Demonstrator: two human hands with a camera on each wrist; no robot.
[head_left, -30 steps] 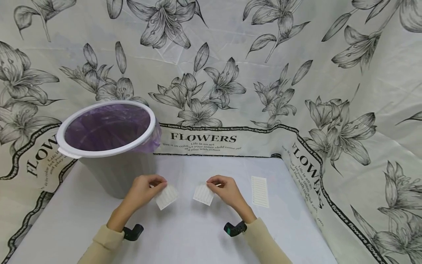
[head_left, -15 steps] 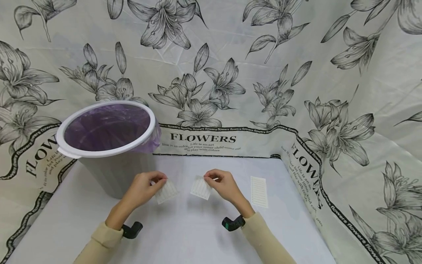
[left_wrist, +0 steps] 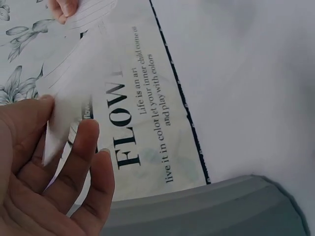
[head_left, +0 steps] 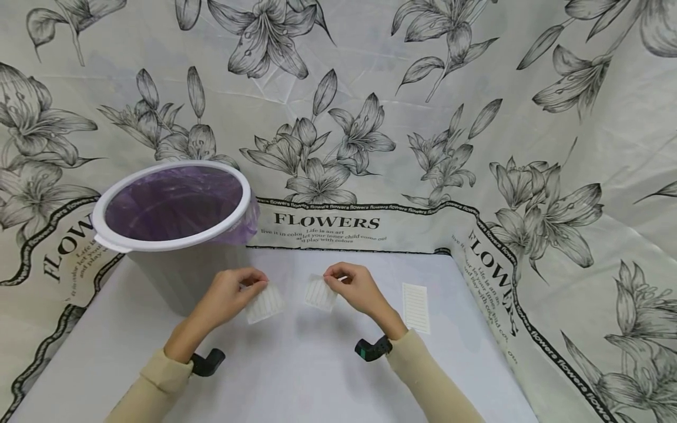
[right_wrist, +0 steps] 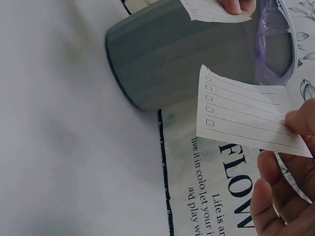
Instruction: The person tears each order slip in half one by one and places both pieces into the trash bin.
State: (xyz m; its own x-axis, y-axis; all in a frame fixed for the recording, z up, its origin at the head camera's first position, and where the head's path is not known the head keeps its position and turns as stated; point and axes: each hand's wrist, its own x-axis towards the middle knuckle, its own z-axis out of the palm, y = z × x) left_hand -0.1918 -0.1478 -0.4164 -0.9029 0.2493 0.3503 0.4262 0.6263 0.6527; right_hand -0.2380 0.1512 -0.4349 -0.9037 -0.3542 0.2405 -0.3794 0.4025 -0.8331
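My left hand [head_left: 233, 292] pinches a piece of lined white paper [head_left: 265, 304] between thumb and fingers, above the table. Opposite it, my right hand [head_left: 357, 286] pinches a second piece of paper [head_left: 319, 292]. In the right wrist view this right-hand paper [right_wrist: 241, 110] shows ruled lines with small checkboxes and an uneven upper edge. The left-hand paper [left_wrist: 69, 93] is seen nearly edge-on in the left wrist view. A gap separates the two pieces. To the right on the table lies a longer lined paper sheet [head_left: 416, 308], touched by neither hand.
A grey trash bin [head_left: 174, 282] with a white rim and a purple liner [head_left: 174, 202] stands at the left, just behind my left hand. Flower-printed cloth [head_left: 328, 147] walls in the back and sides of the white table [head_left: 317, 382].
Both hands have risen slightly away from me, each carrying its paper. The right hand has also shifted a little to the left. The sheet on the table stays put.
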